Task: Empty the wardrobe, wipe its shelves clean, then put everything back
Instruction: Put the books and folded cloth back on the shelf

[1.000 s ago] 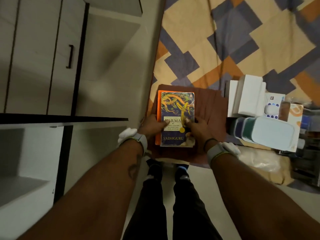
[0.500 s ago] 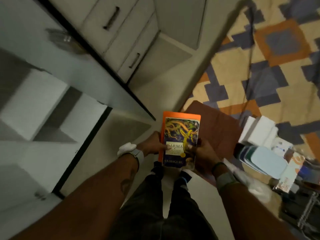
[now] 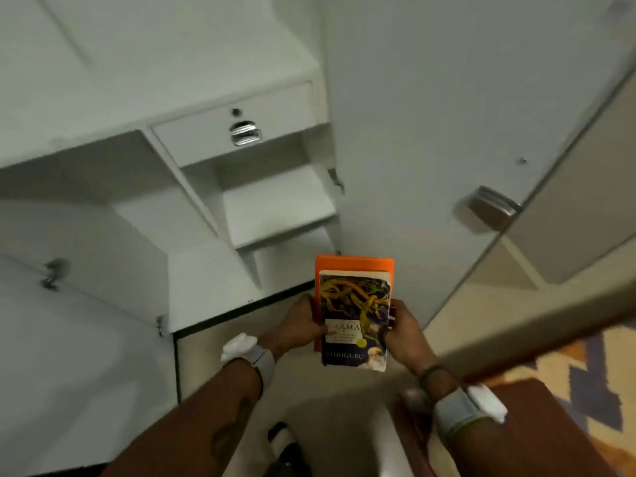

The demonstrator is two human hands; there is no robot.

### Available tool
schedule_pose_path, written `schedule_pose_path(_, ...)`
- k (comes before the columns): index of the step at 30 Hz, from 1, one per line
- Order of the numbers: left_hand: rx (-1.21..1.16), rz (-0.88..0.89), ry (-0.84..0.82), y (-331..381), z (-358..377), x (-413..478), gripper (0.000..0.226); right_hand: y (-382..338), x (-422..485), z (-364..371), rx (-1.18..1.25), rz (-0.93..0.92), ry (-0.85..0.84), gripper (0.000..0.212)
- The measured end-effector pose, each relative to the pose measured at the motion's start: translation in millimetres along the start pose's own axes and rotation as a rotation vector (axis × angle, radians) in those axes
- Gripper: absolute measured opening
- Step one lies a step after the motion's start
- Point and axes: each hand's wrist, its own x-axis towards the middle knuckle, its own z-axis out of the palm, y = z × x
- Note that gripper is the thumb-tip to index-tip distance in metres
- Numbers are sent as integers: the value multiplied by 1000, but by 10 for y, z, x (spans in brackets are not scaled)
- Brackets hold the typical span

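— While the wardrobe [image 3: 206, 56] stood open, where were the books [image 3: 356, 304]?
— Held up in front of its white shelves [image 3: 278, 204]. The left hand [image 3: 299, 325] gripped one side, the right hand [image 3: 406, 330] the other. Their fingers [image 3: 395, 311] curled round both books, the small one on the orange one.

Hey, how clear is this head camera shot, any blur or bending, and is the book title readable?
Head view: dim, flat indoor light; motion blur smears the wardrobe shelves and drawer handle; the wide-angle lens bows the door edge; the book stack in the left hand and right hand is sharpest, title partly legible.
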Motion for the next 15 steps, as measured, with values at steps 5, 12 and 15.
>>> schedule_pose_path(5, -99, 131, 200, -70, -1752, 115, 58, -1553, 733, 861, -49, -210, -39, 44)
schedule_pose_path(12, -166, 301, 431, 215, -3871, -125, 39, -3547, 1344, 1823, -11, -460, -81, 44)
schedule_pose_path(15, -188, 393, 514, 410, -4548, -130, 35, -4307, 1615, 2020, -11, -575, -94, 43)
